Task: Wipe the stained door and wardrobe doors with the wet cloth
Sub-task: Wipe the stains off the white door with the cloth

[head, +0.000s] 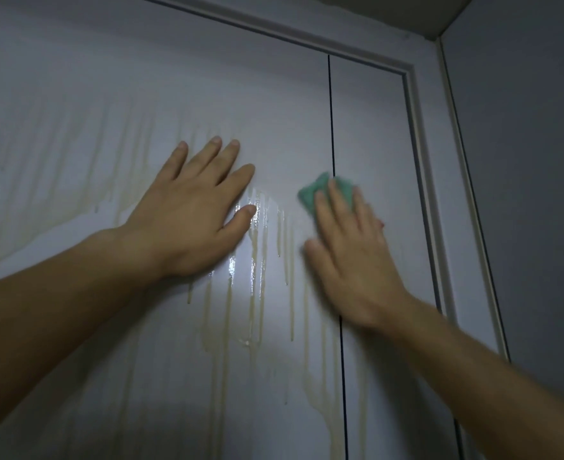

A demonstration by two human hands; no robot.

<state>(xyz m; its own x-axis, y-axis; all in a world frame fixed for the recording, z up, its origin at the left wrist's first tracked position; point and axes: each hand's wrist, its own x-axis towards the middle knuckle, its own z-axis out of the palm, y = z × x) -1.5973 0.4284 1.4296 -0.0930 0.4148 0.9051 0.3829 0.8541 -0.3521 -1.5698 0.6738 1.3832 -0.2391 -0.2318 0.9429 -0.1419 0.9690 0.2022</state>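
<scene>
I watched the left hand point(194, 210) lie flat on the wardrobe door point(91, 78), fingers spread wide, holding nothing, beside yellowish drip stains point(257, 277). The blurred right hand point(347, 254) pressed the green cloth point(309, 195) under straight fingers against the seam point(331, 111) between the two doors.

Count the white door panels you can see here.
2: a wide, stained white door panel left of the dark vertical seam, and a narrow white door panel between that seam and the frame. Others may be out of view.
</scene>
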